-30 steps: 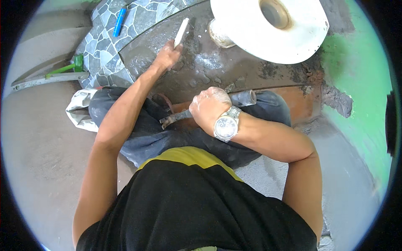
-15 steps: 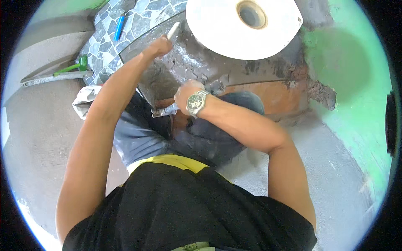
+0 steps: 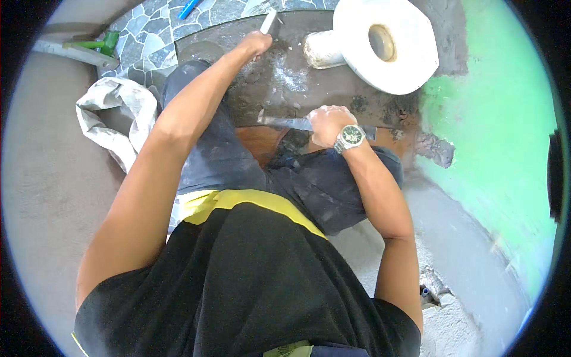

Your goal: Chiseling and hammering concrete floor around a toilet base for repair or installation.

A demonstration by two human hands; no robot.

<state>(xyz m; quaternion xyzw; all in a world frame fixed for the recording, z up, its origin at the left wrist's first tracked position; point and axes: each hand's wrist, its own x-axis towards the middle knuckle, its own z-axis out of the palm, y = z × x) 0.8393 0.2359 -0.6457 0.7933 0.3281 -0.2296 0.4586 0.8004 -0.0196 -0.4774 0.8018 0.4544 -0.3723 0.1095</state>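
Note:
My left hand (image 3: pixel 257 43) is closed around the white handle (image 3: pixel 269 21) of a tool whose working end I cannot make out. It hovers over a patch of grey-brown mortar (image 3: pixel 262 83) dusted with white powder (image 3: pixel 291 75). My right hand (image 3: pixel 332 125), wearing a wristwatch, is closed on a long grey tool with a flat blade (image 3: pixel 285 122). The blade points left along the mortar's near edge, and its fingers are smeared with pale residue. Beyond that hand, a white toilet bowl (image 3: pixel 416 53) with a round opening lies over the mortar.
Grey stone-patterned tiles (image 3: pixel 148 44) border the mortar, with a blue tool (image 3: pixel 188 8) on them. A green-headed hammer (image 3: pixel 108 44) rests by a pale bar at the left. An open white sack (image 3: pixel 116 113) stands beside my left leg. A green wall (image 3: pixel 476 119) rises right.
My right hand has moved right and slightly away with the grey tool. My left hand has shifted right and farther. The view has moved, showing more of the sack and the toilet bowl's white base.

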